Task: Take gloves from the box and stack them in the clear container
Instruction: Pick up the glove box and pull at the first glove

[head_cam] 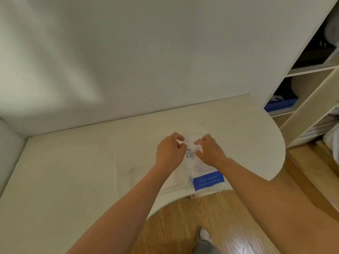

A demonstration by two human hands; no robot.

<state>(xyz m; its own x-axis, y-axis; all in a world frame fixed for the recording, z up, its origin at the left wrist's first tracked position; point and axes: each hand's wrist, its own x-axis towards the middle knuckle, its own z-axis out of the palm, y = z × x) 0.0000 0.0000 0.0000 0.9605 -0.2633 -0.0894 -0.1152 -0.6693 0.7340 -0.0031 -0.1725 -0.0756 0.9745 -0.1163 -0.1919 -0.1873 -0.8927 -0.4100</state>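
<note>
L grip point(170, 153) & R grip point(209, 151) are pinching, fingers curled, at the far end of the box point(203, 173), which is lying on the surface point(91, 171) beneath them. The gloves are prob thin, light & slippery; I'm judging it's best pinching one layer by its edge.

The glove box point(201, 169) is white with dark lettering and a blue end band; the table point(73, 171) is cream; the floor point(183, 217) shows light wood grain.

Left hand point(169, 153) and right hand point(211, 151), fingers curled, on white-and-blue box point(208, 181) atop cream table point(73, 171).
</note>
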